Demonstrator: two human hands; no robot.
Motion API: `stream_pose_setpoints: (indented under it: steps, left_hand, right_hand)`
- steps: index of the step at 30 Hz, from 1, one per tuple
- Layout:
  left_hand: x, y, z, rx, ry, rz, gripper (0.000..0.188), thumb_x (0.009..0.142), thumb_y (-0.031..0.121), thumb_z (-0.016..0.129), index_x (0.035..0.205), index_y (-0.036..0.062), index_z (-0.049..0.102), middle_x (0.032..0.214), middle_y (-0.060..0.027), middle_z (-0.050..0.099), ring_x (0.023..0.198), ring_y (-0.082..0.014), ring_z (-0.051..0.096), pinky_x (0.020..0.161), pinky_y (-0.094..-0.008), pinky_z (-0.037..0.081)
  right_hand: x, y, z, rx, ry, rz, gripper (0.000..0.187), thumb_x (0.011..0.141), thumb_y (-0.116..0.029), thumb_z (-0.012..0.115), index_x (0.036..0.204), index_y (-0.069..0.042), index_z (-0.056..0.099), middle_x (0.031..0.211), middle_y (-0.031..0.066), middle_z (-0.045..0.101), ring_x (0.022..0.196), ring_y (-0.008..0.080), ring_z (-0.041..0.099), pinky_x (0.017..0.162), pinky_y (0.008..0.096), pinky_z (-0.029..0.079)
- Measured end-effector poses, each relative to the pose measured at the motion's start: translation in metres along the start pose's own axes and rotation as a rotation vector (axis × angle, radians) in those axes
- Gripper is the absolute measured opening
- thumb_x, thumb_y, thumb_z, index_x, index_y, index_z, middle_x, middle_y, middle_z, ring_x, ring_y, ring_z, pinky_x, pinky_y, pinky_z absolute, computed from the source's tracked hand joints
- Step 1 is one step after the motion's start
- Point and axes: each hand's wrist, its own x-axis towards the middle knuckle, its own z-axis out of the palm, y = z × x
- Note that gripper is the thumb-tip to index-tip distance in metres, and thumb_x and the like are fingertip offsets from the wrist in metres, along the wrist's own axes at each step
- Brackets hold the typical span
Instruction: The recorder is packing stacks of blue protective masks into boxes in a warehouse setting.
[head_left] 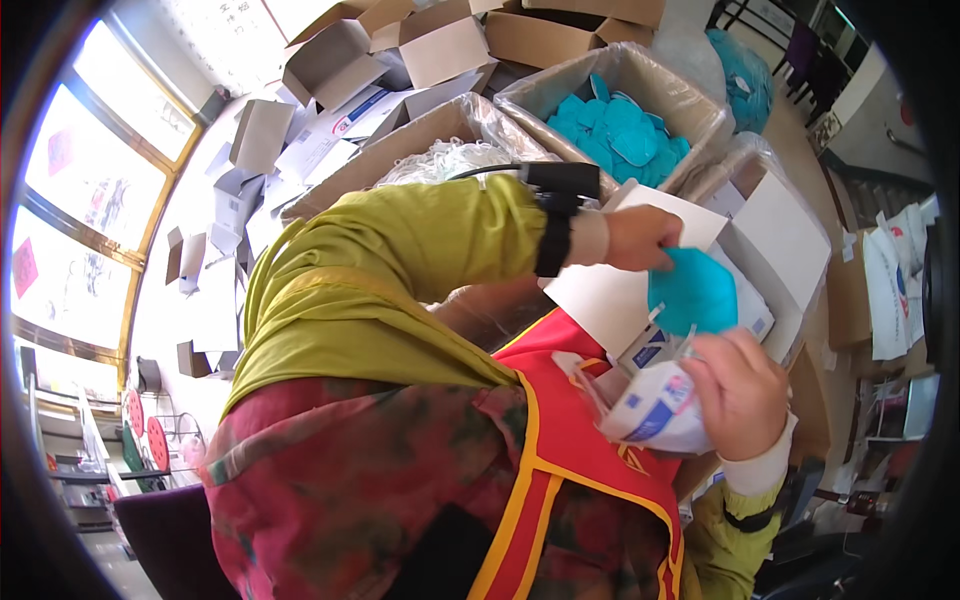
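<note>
My left hand [637, 238] reaches across from the left, its fingers pinched on the upper left edge of a teal rounded face mask [695, 290]. Small pale tabs, perhaps strap ends, show at the mask's lower edge. Just below it, my right hand [742, 395], slightly blurred, is closed around a small white packet [655, 408] with blue print. The packet's left end gapes, with thin see-through edges. An open white carton [615, 300] lies behind the mask, with white printed packets [745, 300] in it.
Beyond my left arm stand a plastic-lined box [515, 115] of white stringy pieces and another lined box [700, 140] full of teal masks [615, 125]. Empty cartons [335, 65] pile up at the far left. A brown carton [850, 290] stands at right.
</note>
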Motion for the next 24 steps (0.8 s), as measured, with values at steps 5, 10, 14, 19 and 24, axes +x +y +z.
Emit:
stream_pose_setpoints:
  steps: [5, 10, 14, 19, 24]
  left_hand:
    - [0.009, 0.013, 0.025, -0.096, -0.091, 0.054, 0.019, 0.076, 0.017, 0.068, 0.085, 0.0044, 0.056, 0.076, -0.0126, 0.060, 0.072, -0.0232, 0.059, 0.063, -0.0379, 0.046]
    - [0.024, 0.031, 0.062, -0.153, -0.137, 0.059, 0.020, 0.076, 0.017, 0.067, 0.085, 0.0042, 0.056, 0.077, -0.0142, 0.060, 0.072, -0.0257, 0.060, 0.063, -0.0388, 0.046]
    - [0.019, 0.030, 0.062, -0.172, -0.123, 0.130, 0.026, 0.076, 0.024, 0.068, 0.086, 0.0037, 0.056, 0.078, -0.0156, 0.062, 0.072, -0.0276, 0.061, 0.065, -0.0390, 0.047]
    - [0.017, 0.009, 0.074, -0.414, -0.019, 0.297, 0.022, 0.079, 0.023, 0.066, 0.086, 0.0061, 0.053, 0.071, -0.0091, 0.057, 0.067, -0.0241, 0.057, 0.063, -0.0369, 0.045]
    - [0.009, 0.018, 0.052, -0.335, -0.179, 0.185, 0.019, 0.078, 0.013, 0.070, 0.086, 0.0043, 0.055, 0.077, -0.0076, 0.058, 0.074, -0.0164, 0.054, 0.065, -0.0329, 0.045]
  right_hand:
    - [0.086, -0.051, 0.025, 0.247, -0.110, -0.242, 0.018, 0.082, -0.009, 0.067, 0.099, -0.006, 0.062, 0.085, 0.0111, 0.061, 0.075, 0.0329, 0.063, 0.062, 0.0378, 0.049]
    - [0.135, -0.088, 0.071, 0.547, 0.040, -0.389, 0.028, 0.090, -0.021, 0.059, 0.112, -0.004, 0.059, 0.101, 0.0186, 0.063, 0.085, 0.0344, 0.065, 0.073, 0.0397, 0.053]
    - [0.138, -0.099, 0.052, 0.480, -0.232, -0.374, 0.024, 0.093, -0.018, 0.051, 0.109, -0.003, 0.061, 0.108, 0.0205, 0.060, 0.091, 0.0351, 0.066, 0.079, 0.0428, 0.054]
    - [0.125, -0.113, 0.066, 0.539, -0.083, -0.444, 0.021, 0.085, -0.007, 0.052, 0.104, -0.004, 0.061, 0.085, 0.0168, 0.060, 0.071, 0.0326, 0.064, 0.065, 0.0407, 0.051]
    - [0.103, -0.105, 0.044, 0.475, -0.006, -0.436, 0.011, 0.084, -0.008, 0.052, 0.092, -0.002, 0.056, 0.078, 0.0161, 0.062, 0.061, 0.0287, 0.063, 0.053, 0.0367, 0.050]
